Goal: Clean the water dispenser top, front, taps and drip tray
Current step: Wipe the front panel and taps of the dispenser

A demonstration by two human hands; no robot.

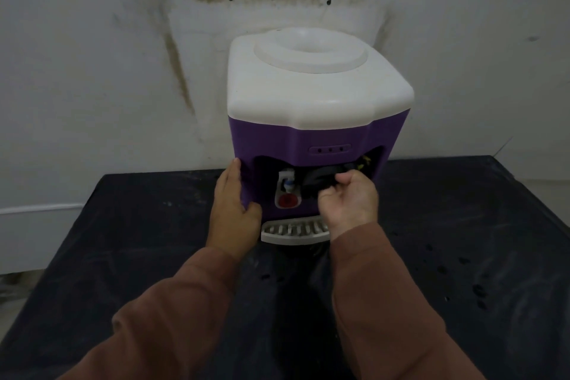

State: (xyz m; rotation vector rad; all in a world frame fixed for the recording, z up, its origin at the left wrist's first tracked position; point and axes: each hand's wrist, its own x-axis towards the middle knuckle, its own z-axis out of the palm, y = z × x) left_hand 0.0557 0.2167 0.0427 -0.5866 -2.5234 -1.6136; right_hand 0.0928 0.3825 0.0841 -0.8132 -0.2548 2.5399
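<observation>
Purple dispenser (311, 133) near table's (123, 256) back edge, left hand (236, 210) flat against its side, right hand (350, 199) gripping dark cloth (320, 180)

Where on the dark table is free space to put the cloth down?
The table is bare right of the water dispenser, and left of the left hand. It is crowded at the drip tray, where the right hand holds the cloth.

A dark-covered table (123, 256) carries the purple-and-white water dispenser (317, 102).
</observation>
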